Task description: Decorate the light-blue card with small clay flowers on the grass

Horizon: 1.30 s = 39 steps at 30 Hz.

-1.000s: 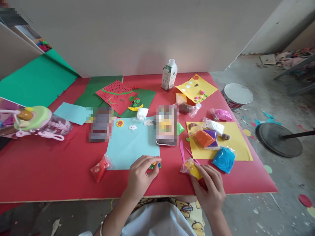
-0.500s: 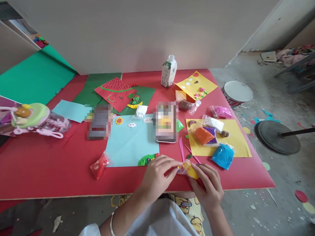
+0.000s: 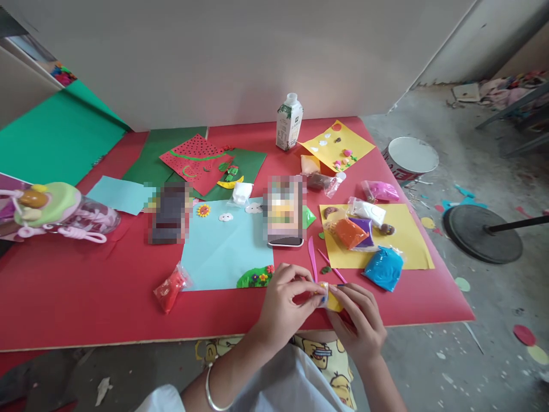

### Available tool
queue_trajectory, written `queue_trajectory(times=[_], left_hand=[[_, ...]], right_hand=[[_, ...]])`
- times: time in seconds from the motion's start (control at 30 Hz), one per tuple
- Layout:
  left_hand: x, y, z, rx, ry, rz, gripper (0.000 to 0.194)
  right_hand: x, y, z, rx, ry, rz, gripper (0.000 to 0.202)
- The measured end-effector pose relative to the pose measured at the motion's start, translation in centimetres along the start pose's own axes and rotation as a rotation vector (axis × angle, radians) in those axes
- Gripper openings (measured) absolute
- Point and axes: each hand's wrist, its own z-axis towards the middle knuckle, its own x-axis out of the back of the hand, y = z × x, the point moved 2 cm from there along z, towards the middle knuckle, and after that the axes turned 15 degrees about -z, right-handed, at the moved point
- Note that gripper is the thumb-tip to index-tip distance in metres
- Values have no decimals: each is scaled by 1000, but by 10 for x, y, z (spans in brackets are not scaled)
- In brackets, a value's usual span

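Fingers of both my hands pinch one small bag of yellow clay (image 3: 332, 298) at the near edge of the table; my left hand (image 3: 285, 306) grips its left end, my right hand (image 3: 360, 320) its right end.

Layout, largest item first:
- Red table (image 3: 86, 297): carries every item below.
- Light blue paper (image 3: 223, 246): at 10 o'clock from the bag, with a green clay patch (image 3: 255, 277) on its near right corner.
- Yellow paper (image 3: 403, 240): at 1 o'clock, with orange (image 3: 348, 233), purple (image 3: 364, 229) and white (image 3: 366, 210) clay bags lying on it.
- Blue clay bag (image 3: 385, 268): at 2 o'clock, overlapping the yellow paper's near edge.
- Carton (image 3: 289, 121): at 12 o'clock, upright at the far edge.
- Red clay bag (image 3: 170, 284): at 9 o'clock, beside the blue paper's near left corner.
- Pink tool (image 3: 313, 260): at 12 o'clock, just beyond my fingers.
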Motion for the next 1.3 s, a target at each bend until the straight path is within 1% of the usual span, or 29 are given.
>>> queue_trajectory(times=[0.13, 0.2, 0.37, 0.47, 0.57, 0.63, 0.83, 1.03, 1.1, 1.17, 1.3], left_hand=[[-1, 0, -4, -125, 1, 166, 10], [1, 1, -5, -161, -15, 252, 11], [9, 8, -5, -211, -27, 367, 8], [9, 11, -4, -211, -70, 401, 7], [6, 13, -3, -204, -115, 410, 8], [5, 14, -1, -203, -122, 394, 10], [3, 14, 0, -238, -99, 386, 16], [5, 13, -5, -290, -39, 416, 12], [5, 12, -7, -303, -55, 423, 11], [6, 10, -8, -281, -80, 400, 10], [8, 5, -7, -157, -78, 314, 8]], right_hand=[[0, 1, 1, -26, 30, -16, 61], [-1, 1, 1, -26, 28, -12, 63], [-1, 1, 1, -23, 22, 10, 61], [0, 1, 1, -28, 26, 21, 59], [1, 0, 2, -31, 30, 33, 58], [1, 0, 3, -33, 28, 28, 58], [1, 0, 3, -14, 11, 32, 56], [1, 0, 5, -5, 6, 40, 58], [1, 0, 5, 1, 5, 32, 58], [1, 0, 6, 3, 3, 30, 56], [1, 0, 6, 5, -19, 41, 54]])
